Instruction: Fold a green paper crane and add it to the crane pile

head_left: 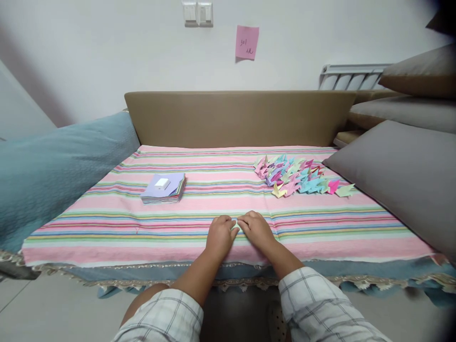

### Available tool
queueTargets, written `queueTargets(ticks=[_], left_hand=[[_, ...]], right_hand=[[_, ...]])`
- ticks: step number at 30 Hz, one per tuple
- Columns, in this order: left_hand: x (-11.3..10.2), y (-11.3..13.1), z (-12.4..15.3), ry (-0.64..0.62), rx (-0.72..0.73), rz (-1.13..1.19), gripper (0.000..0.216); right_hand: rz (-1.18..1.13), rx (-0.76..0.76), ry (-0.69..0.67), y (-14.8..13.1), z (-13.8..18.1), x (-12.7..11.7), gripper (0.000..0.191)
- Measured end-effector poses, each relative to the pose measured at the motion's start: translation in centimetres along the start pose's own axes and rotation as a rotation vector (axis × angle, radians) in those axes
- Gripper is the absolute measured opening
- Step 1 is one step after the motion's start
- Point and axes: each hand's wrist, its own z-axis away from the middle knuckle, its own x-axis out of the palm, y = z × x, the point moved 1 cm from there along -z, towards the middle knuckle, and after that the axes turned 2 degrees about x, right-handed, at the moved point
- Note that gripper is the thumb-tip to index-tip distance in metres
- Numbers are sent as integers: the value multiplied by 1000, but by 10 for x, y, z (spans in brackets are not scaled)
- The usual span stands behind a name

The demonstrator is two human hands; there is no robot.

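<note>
Near the front edge of the striped cloth (107, 228), my left hand (221, 235) and my right hand (257, 230) come together over a small pale green piece of paper (236, 225). Both hands are closed, with fingers and thumbs pressing on the paper from either side. Most of the paper is hidden under my fingers, so its folded shape does not show. Farther back on the right lies a heap of folded paper cranes (302, 178) in pink, blue, green, purple and yellow. To the left sits a stack of coloured paper squares (164, 192), purple on top.
A small white block (162, 184) rests on the paper stack. Grey cushions (399, 171) pile up at the right, and a blue bolster (67, 166) slopes along the left. Behind the cloth stands a brown backrest (238, 118). A pink note (246, 42) hangs on the wall.
</note>
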Motion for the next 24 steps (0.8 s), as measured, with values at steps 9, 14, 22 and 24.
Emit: queueTargets(ticks=[9,14,22,24], left_hand=[[0,0,1,94,18,98,25],[-3,3,1,70,-29,84,15],[-7,7,1,-4,-115,55,10],[-8,8,1,-19,-124,46,10]], right_hand=[[-7,-101,150,1,8,7,13],[-25,-152,136,2,11,6,13],[-80,-183,43,5,12,0,12],[-59,-148,49,4,14,-1,11]])
